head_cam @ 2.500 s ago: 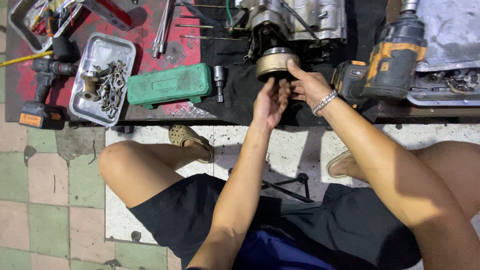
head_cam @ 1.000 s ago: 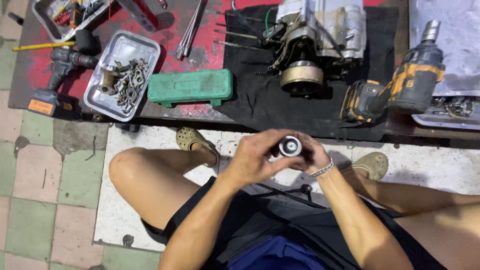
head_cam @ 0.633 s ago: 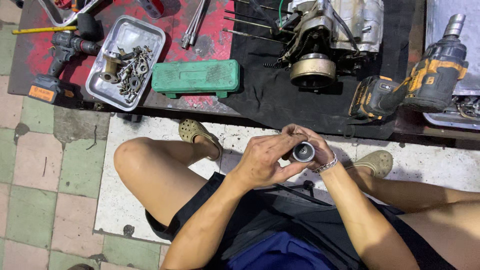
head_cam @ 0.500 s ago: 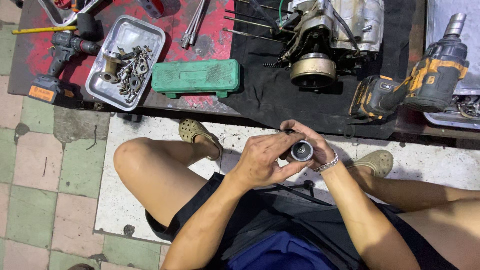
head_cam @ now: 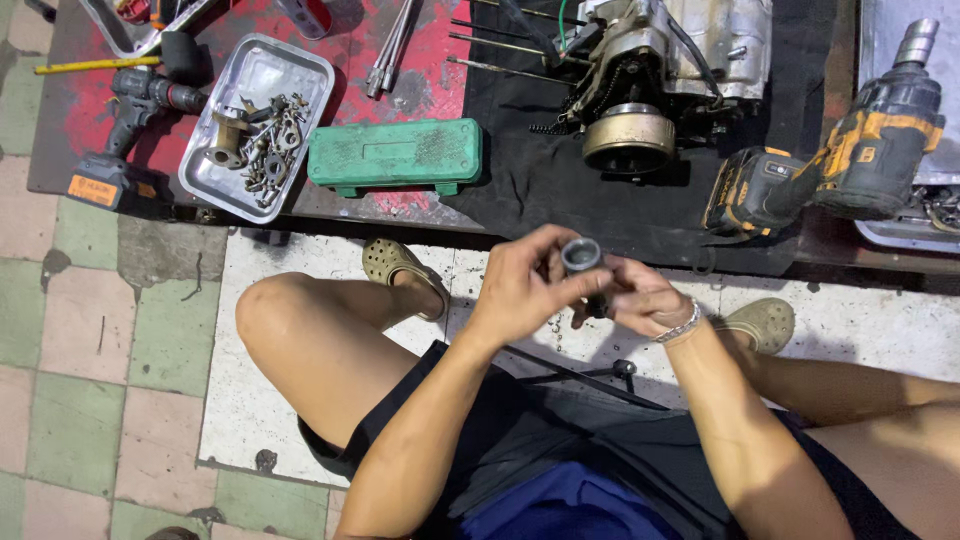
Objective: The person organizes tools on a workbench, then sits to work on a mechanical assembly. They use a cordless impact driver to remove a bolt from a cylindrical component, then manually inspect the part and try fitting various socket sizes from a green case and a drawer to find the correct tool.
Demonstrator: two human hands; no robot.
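Both hands meet above my knees around a short dark metal socket-like cylinder [head_cam: 582,258], its open end facing up. My left hand [head_cam: 520,285] grips it from the left with thumb and fingers. My right hand [head_cam: 640,297], with a metal bracelet on the wrist, holds its lower part from the right. On the low bench ahead lies a small engine [head_cam: 670,60] on a black mat [head_cam: 540,190], its round drum-shaped part [head_cam: 628,138] facing me.
A yellow-black impact wrench [head_cam: 835,165] lies at right on the bench. A green tool case [head_cam: 395,155], a metal tray of small parts [head_cam: 255,125], a black drill [head_cam: 125,130] and long rods [head_cam: 392,45] lie at left. My sandalled feet rest on the tiled floor.
My hands left the engine's round part and came back toward my lap, now holding the dark cylinder between them. The view has shifted slightly; the hands stay nearly still lately.
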